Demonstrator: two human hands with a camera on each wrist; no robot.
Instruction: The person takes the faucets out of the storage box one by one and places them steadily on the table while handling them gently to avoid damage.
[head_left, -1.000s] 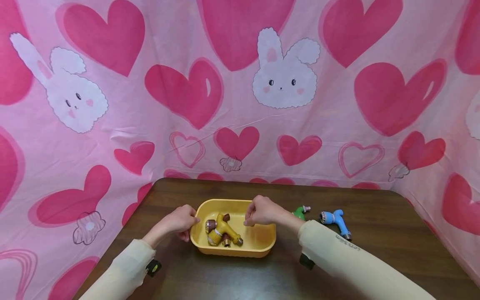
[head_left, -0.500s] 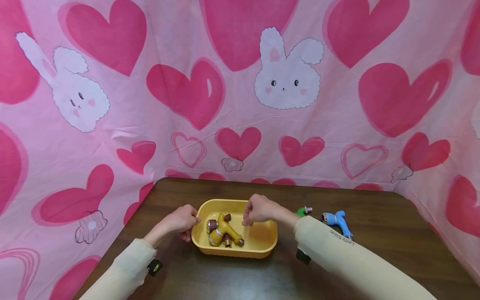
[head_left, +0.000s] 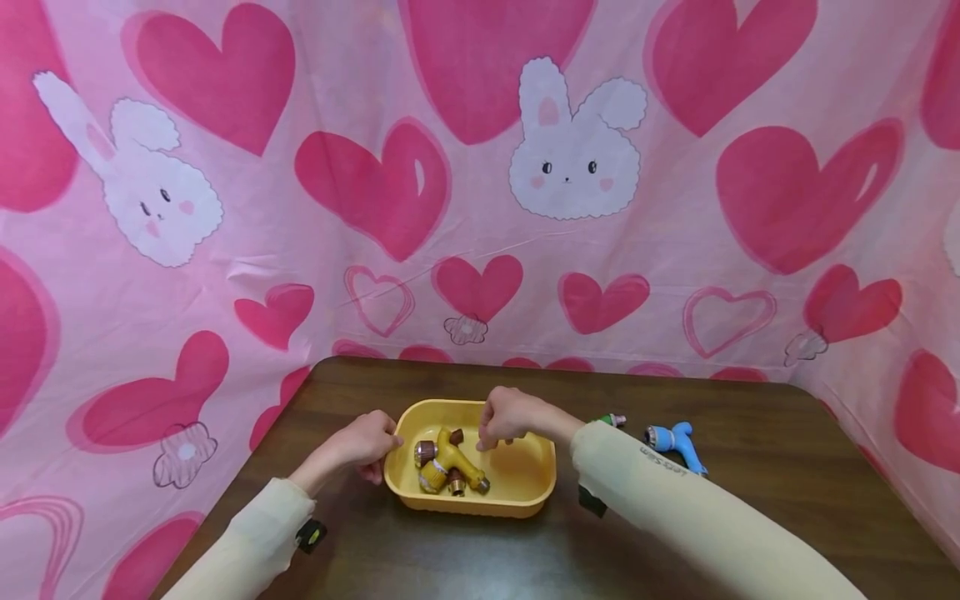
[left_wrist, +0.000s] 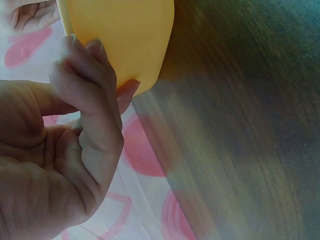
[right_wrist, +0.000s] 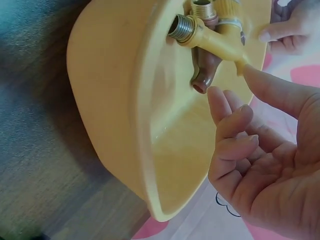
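Note:
A yellow plastic basin (head_left: 480, 507) stands on the table with a yellow tap (head_left: 452, 457) lying across a brown tap (head_left: 425, 452) in its left half. My left hand (head_left: 367, 437) pinches the basin's left rim, thumb over the inside; in the left wrist view, its fingers (left_wrist: 102, 120) bend against the outer wall. Over the basin, just right of the taps, hovers my right hand (head_left: 508, 419). The right wrist view shows its thumb and index finger apart near the brown tap's spout (right_wrist: 201, 84), with nothing between them, the other fingers loosely bent.
On the dark wooden table (head_left: 360, 550), a blue tap (head_left: 678, 440) lies right of the basin. Nearer to it, a green tap (head_left: 613, 420) is partly hidden behind the right forearm. A pink heart-print cloth (head_left: 480, 208) hangs around the back and sides.
My right hand has moved left over the basin, closer to the yellow and brown taps. The left hand stays at the rim, and the taps lie as before.

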